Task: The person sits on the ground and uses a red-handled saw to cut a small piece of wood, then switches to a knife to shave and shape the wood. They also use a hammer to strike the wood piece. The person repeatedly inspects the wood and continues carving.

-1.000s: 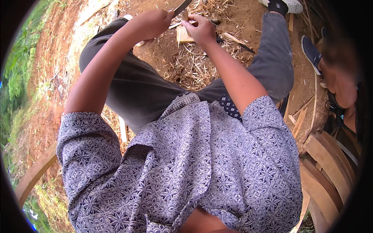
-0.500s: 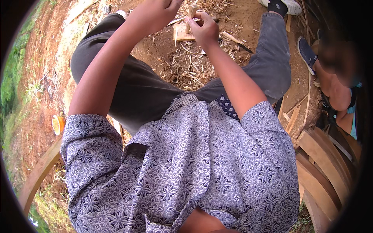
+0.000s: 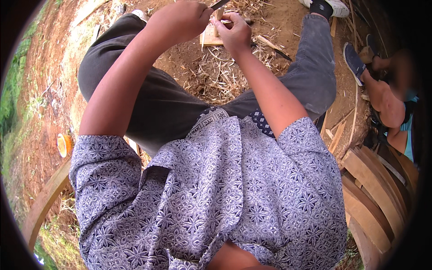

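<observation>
My left hand [image 3: 182, 23] is closed in a fist at the top of the view. From its thumb side juts the dark blade of a knife [image 3: 219, 4], the handle hidden inside the fist. My right hand [image 3: 236, 32] pinches a short wooden stick [image 3: 219, 17] between thumb and fingers, holding it roughly upright. The knife blade lies close to the stick's top; whether they touch I cannot tell. Below the stick is a pale wooden block [image 3: 210, 40] on the ground, and the stick's lower end seems to rest on it.
Wood shavings [image 3: 220, 74] litter the soil between my legs. A dark blade-like piece [image 3: 282, 54] lies right of them. Another person's leg [image 3: 382, 101] and shoe [image 3: 354, 63] are at right, above stacked planks [image 3: 371, 184]. An orange container [image 3: 65, 145] and a wooden beam [image 3: 49, 198] stand left.
My left hand has come down from the top edge toward the stick, and the knife blade now shows. My right hand has stayed nearly in place, still pinching the stick.
</observation>
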